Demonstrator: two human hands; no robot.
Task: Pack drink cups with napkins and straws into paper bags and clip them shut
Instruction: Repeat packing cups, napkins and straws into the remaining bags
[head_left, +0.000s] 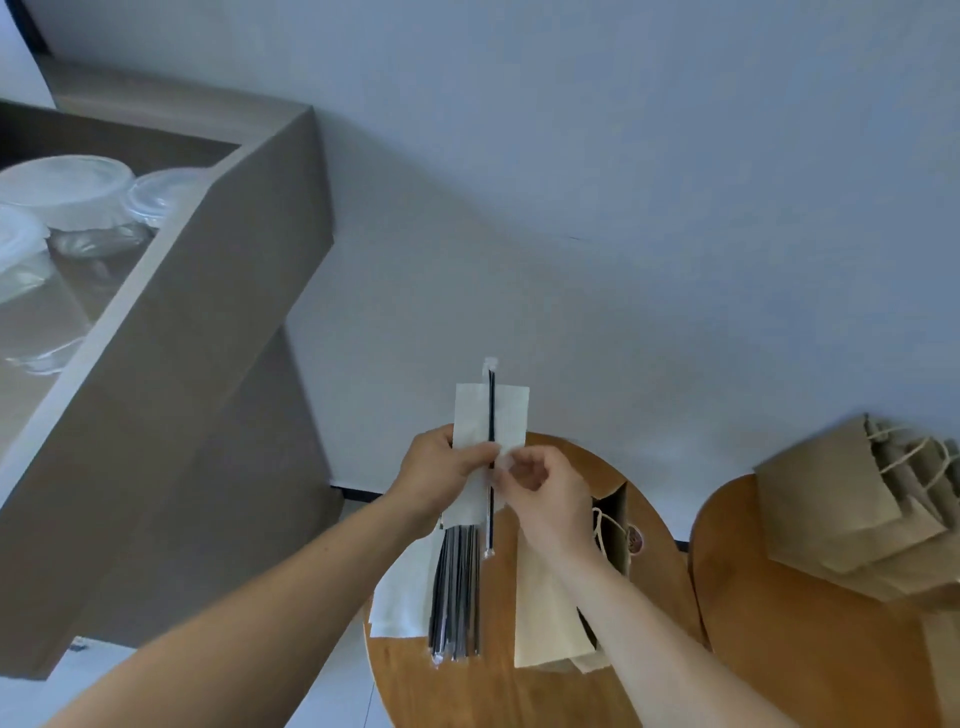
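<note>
Round wooden table (457, 691) carries straws (454, 592), napkins (402, 597), paper bag (550, 613).

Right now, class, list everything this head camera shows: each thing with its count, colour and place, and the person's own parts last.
Wrapped black straw: one, held upright against the napkin.
Folded cream paper napkin: one, held up in both hands.
Bundle of wrapped black straws: one, on the near table.
White napkin: at least one, under the bundle.
Cream paper bag: one, on the near table.
Brown paper bags with string handles: several, right table.
Round wooden tables: two, brown.
Grey shelf unit: one, left.
Clear plastic lidded cups: about three, on the shelf.
Left hand: grips napkin.
Right hand: pinches straw.
</note>
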